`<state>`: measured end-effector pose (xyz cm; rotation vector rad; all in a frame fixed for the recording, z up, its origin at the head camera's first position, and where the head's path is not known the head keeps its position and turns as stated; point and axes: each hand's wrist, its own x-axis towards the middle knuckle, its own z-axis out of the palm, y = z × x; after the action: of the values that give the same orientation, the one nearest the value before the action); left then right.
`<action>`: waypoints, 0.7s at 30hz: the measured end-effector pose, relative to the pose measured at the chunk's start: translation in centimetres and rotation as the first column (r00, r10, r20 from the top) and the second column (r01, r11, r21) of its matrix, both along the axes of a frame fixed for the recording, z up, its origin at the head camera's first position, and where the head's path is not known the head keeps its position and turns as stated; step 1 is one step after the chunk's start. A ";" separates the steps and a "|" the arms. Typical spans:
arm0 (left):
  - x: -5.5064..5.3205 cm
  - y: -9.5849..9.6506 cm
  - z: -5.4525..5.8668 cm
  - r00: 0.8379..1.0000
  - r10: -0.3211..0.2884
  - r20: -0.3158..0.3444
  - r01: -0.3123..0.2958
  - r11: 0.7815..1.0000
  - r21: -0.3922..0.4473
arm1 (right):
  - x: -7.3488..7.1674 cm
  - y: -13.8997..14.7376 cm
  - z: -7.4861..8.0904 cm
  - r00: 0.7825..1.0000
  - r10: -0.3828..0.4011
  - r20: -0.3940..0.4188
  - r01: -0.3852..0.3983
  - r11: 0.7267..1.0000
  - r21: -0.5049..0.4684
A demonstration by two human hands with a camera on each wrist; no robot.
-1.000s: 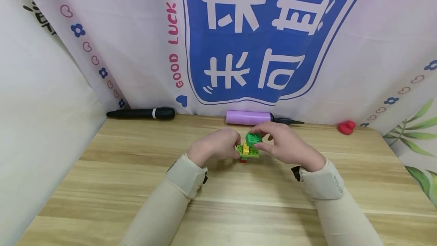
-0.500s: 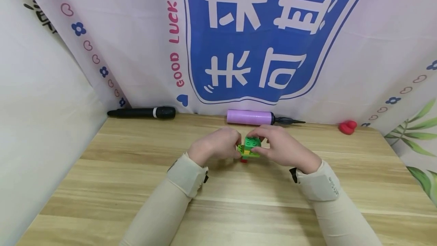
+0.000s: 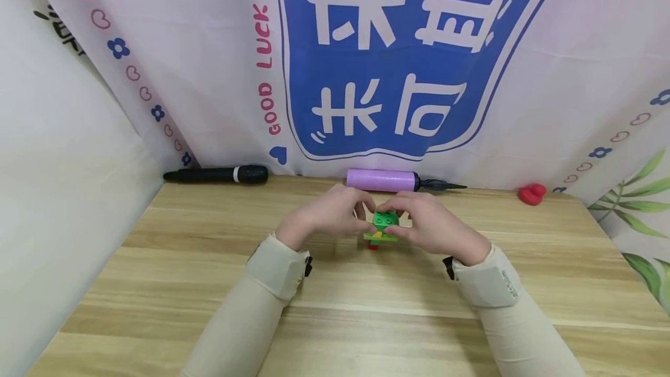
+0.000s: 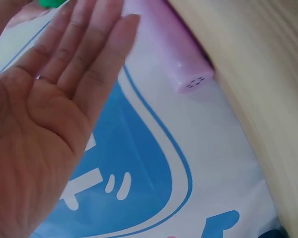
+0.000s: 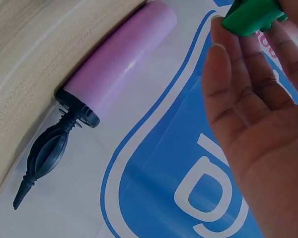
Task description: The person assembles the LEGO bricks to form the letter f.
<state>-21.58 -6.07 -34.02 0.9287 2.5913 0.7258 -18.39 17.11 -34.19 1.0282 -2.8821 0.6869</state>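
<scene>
A small stack of toy bricks stands on the table in the head view: a red brick [image 3: 373,245] at the bottom, a lime-green plate [image 3: 386,238] above it, then a bit of yellow brick [image 3: 377,234]. On top sits a green toy brick [image 3: 384,218] with studs. My right hand [image 3: 437,226] pinches this green brick from the right, thumb in front and fingers behind. From the left, my left hand [image 3: 335,212] reaches in with thumb and fingers parted, their tips right at the brick's left side. The right wrist view shows the green brick's rounded side [image 5: 253,17] at the fingertips.
Along the table's back edge lie a black marker-shaped object [image 3: 217,175], a purple hand pump [image 3: 382,180] with a black nozzle, and a small red object [image 3: 531,194]. A printed cloth [image 3: 262,150] hangs behind the wooden table [image 3: 366,319].
The right hand has lowered the green brick onto the stack over the yellow brick. The left hand has let go of the plate's left side, and its fingers have parted and risen to the green brick.
</scene>
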 end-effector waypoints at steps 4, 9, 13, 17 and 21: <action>0.1 -0.1 0.5 1.000 -0.015 -0.012 0.016 0.998 0.058 | 0.0 -0.1 0.0 0.999 -0.036 0.036 0.036 0.999 -0.001; 0.3 0.0 0.7 1.000 -0.005 -0.010 0.005 0.998 0.058 | 0.1 -0.1 0.2 0.997 -0.058 0.054 0.058 0.998 -0.003; 0.4 0.0 0.7 1.000 -0.002 -0.010 0.003 0.999 0.053 | 0.2 -0.1 0.2 0.998 -0.048 0.041 0.049 0.999 -0.004; 0.4 0.1 0.8 1.000 0.002 -0.007 -0.002 0.999 0.041 | 0.1 -0.2 0.2 0.998 -0.042 0.038 0.043 0.999 -0.003; 0.5 0.2 0.7 1.000 0.016 0.014 -0.017 0.999 0.027 | 0.0 -0.3 0.1 0.998 -0.042 0.053 0.042 0.999 0.003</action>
<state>-21.09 -5.89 -33.28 0.9084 2.5863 0.7713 -18.34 16.81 -34.05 0.9610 -2.9409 0.7202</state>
